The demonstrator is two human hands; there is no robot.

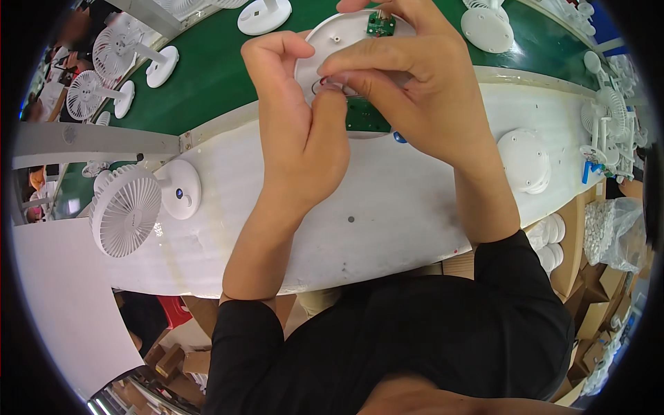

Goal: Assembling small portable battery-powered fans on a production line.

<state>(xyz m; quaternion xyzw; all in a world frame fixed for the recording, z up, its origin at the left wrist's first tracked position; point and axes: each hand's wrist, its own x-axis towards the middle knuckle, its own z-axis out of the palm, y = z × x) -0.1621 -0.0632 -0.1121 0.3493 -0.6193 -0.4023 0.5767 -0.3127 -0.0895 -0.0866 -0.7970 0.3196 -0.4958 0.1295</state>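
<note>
Shirt [422,325], white worktop [391,197], green belt [200,86].

Bright, whitish light spreads fairly evenly over the surface [387,242], leaving only soft shadows. The white disc [349,31] is pale and reasonably clear. Glare whitens a patch of the green strip [207,83] toward the upper right, and small glints sit just beside the fan [128,211] at left. The black shirt [415,325] swallows detail (its folds barely show). Straight edges bow toward the dark round rim, where the crowded background blurs; light tubes [102,405] glow at lower left.
</note>
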